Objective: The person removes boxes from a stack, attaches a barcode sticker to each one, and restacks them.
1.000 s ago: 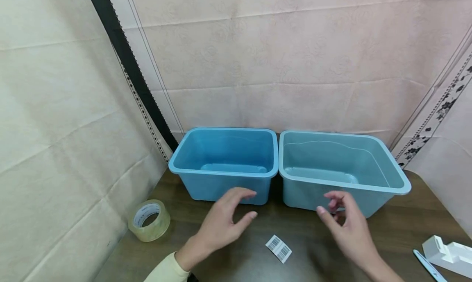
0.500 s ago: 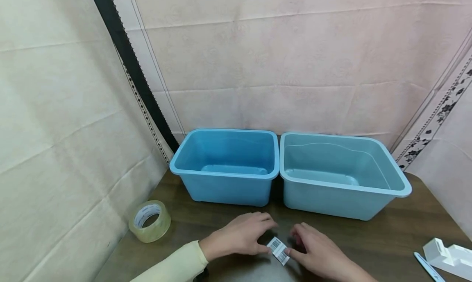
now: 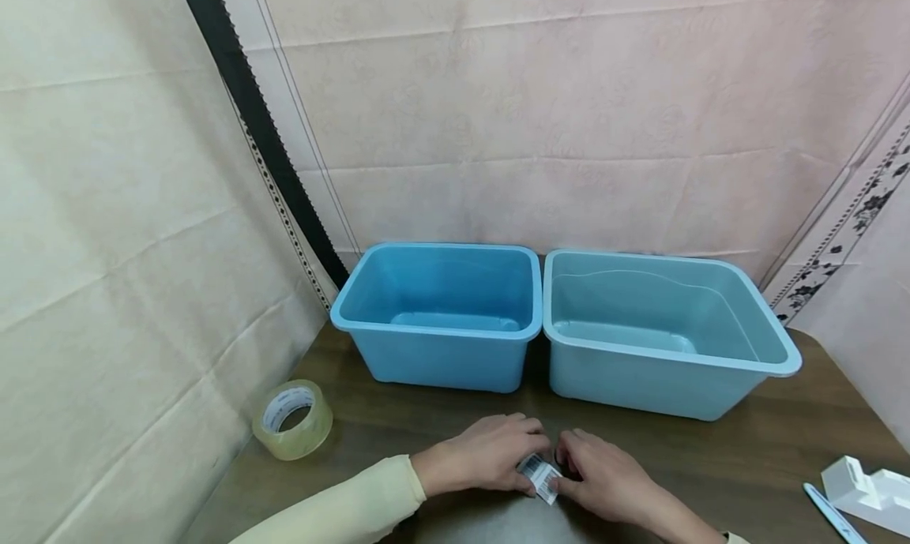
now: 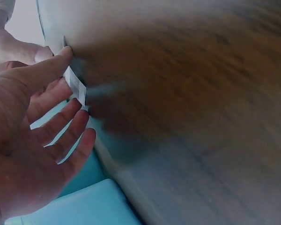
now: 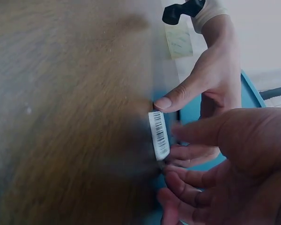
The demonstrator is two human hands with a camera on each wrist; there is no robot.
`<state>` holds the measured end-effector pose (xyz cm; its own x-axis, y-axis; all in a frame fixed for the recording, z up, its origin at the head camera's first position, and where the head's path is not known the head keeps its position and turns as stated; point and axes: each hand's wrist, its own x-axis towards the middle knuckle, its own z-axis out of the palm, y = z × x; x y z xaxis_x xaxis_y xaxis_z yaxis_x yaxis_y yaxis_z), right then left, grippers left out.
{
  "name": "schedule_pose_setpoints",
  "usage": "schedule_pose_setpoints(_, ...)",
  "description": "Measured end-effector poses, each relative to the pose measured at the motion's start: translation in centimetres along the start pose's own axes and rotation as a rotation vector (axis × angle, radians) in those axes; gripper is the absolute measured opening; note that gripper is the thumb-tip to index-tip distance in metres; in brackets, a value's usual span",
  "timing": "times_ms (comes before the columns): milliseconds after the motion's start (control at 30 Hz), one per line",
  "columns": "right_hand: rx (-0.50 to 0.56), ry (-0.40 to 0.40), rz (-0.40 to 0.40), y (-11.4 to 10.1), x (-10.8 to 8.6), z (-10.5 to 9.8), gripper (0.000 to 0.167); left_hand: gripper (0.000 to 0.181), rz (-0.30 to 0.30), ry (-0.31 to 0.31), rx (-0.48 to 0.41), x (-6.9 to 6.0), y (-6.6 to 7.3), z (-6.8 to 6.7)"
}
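Barcode label: small, white (image 3: 542,478), lower centre of head frame, between the two hands, tilted; can't tell if it's clear of the table.
Left hand: thumb and fingertips at label (image 3: 494,453); can't tell if pinching.
Right hand: thumb at label's right edge (image 3: 600,477), fingers curled; firm pinch can't be confirmed.
Table: dark wood (image 3: 398,418), under both hands.
Bins: blue one (image 3: 441,361) at centre, paler teal one (image 3: 647,382) right of it.
Tape roll: clear (image 3: 302,441), lower left.
Lower right: white block (image 3: 870,493), light-blue slim tool (image 3: 833,514) beside it.
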<state>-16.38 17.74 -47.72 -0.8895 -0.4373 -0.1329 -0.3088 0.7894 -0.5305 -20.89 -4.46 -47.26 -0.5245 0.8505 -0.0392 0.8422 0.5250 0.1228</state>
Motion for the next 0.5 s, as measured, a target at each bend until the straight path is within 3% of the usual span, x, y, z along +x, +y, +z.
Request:
schedule_pose_setpoints(167,0.027,-0.006,-0.015,0.2,0.2,-0.1,0.016,0.037,-0.017,0.017,0.043,0.1,0.0,-0.1)
schedule_pose_setpoints(267,0.075,0.041,-0.006,0.3,0.5,-0.1,0.015,0.038,-0.033,0.047,0.057,-0.1,0.1,-0.4)
schedule_pose_setpoints(400,0.214,0.123,0.037,0.3,0.6,-0.3,0.013,0.040,-0.042,0.129,0.065,-0.4,0.4,-0.8)
schedule_pose_setpoints(500,0.359,0.162,0.056,0.2,0.7,-0.7,0.014,0.039,-0.047,0.224,0.081,-0.9,0.6,-1.3)
